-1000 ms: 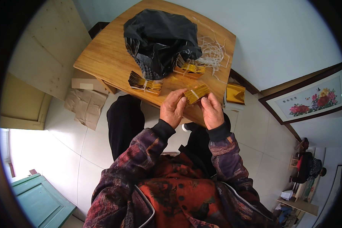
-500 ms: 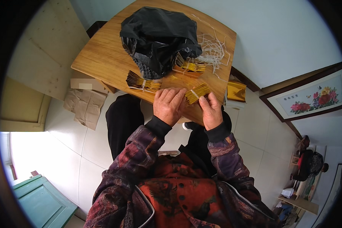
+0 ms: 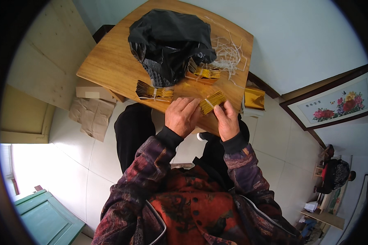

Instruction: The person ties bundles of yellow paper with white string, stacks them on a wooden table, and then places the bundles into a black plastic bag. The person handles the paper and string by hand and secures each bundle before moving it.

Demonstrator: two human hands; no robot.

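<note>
A bundle of thin gold-yellow paper strips, bound round the middle with a narrow white band, is held over the table's near edge. My right hand grips its right end, thumb on top. At the left end my left hand is closed, fingers bent against the strips; its fingertips are partly hidden. A second banded bundle with darker ends lies on the table to the left. Behind the held one, another bundle rests on an orange-brown piece beside a big black plastic bag.
The wooden table carries a tangle of white strings at its right side. Brown paper lies on the floor at left. A yellow stack stands beyond the table's right edge. A framed flower picture leans at right.
The bundle and both hands stay almost in place. The view has shifted slightly, and nothing was let go or picked up.
</note>
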